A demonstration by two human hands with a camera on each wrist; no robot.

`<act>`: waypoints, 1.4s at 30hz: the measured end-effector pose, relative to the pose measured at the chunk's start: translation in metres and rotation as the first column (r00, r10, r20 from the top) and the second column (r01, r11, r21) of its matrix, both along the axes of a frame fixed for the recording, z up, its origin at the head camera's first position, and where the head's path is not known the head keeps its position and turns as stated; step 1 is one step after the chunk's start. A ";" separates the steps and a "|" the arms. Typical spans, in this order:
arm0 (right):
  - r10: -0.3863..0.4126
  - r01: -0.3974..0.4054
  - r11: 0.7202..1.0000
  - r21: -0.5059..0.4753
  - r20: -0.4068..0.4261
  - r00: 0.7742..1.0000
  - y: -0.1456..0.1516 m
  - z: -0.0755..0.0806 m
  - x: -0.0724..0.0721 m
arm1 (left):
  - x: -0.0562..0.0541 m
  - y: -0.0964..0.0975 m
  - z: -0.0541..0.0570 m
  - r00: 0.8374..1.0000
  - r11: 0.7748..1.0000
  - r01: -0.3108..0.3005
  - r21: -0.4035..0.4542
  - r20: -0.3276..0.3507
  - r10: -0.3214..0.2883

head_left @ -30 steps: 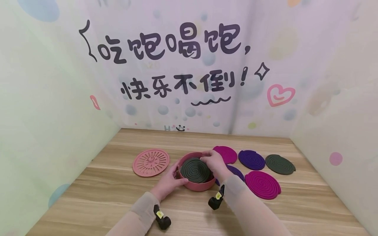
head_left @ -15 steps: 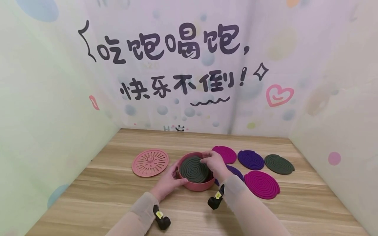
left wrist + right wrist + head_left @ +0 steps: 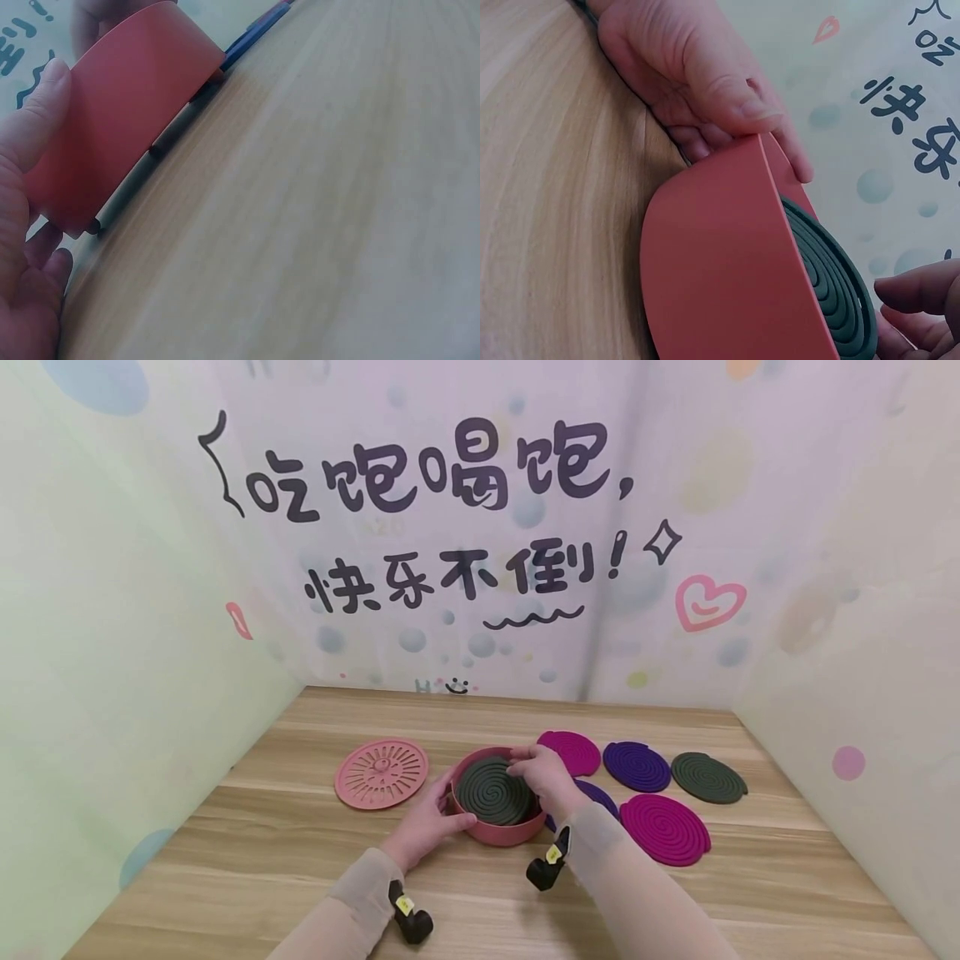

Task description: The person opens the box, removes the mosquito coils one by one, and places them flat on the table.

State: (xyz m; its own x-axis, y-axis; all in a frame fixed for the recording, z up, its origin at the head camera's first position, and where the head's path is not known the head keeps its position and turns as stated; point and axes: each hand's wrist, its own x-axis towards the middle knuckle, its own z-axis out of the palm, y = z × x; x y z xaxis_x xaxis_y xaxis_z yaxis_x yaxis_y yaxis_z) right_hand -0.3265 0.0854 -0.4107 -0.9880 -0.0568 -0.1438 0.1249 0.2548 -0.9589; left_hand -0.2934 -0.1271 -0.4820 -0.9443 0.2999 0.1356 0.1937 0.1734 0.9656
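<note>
Bowl (image 3: 501, 836) on table (image 3: 247, 860). Green mat (image 3: 492, 792) tilts in bowl. Left hand (image 3: 429, 828) grips bowl's left side. Right hand (image 3: 546, 777) pinches green mat near bowl's right rim. Pink disc (image 3: 382, 777) left of bowl.

Bright, even head view, dimmer wrist views — shadow beneath bowl (image 3: 127, 112)

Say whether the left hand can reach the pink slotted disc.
Probably yes: the pink slotted disc lies uncovered nearby, though the left hand would first have to release the red bowl.
</note>
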 end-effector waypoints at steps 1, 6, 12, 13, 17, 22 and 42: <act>0.001 -0.001 1.000 -0.002 -0.002 1.000 0.000 0.000 0.000 | 0.000 0.000 0.000 1.000 1.000 0.000 -0.001 0.000 0.000; 0.002 -0.002 1.000 -0.014 -0.003 1.000 -0.001 0.002 0.000 | 0.001 -0.001 0.000 1.000 1.000 0.001 -0.012 0.005 -0.001; 0.003 -0.003 0.999 -0.032 -0.008 1.000 0.000 0.002 0.000 | 0.014 0.001 0.020 1.000 1.000 0.008 -0.010 0.020 -0.008; 0.003 -0.003 1.000 -0.031 -0.003 1.000 0.000 0.002 0.000 | 0.017 0.002 0.024 1.000 1.000 0.009 -0.011 0.023 -0.008; 0.004 -0.004 1.000 -0.018 0.030 1.000 0.000 0.001 0.000 | 0.020 0.002 0.029 1.000 1.000 0.010 -0.013 0.016 -0.010; 0.004 -0.002 1.000 -0.027 0.079 0.997 0.000 0.002 0.001 | 0.021 0.002 0.030 1.000 1.000 0.006 -0.027 0.021 -0.005; 0.037 -0.028 0.997 -0.079 0.108 0.994 0.000 0.004 0.002 | 0.001 -0.002 0.001 1.000 0.999 -0.007 -0.040 -0.009 0.006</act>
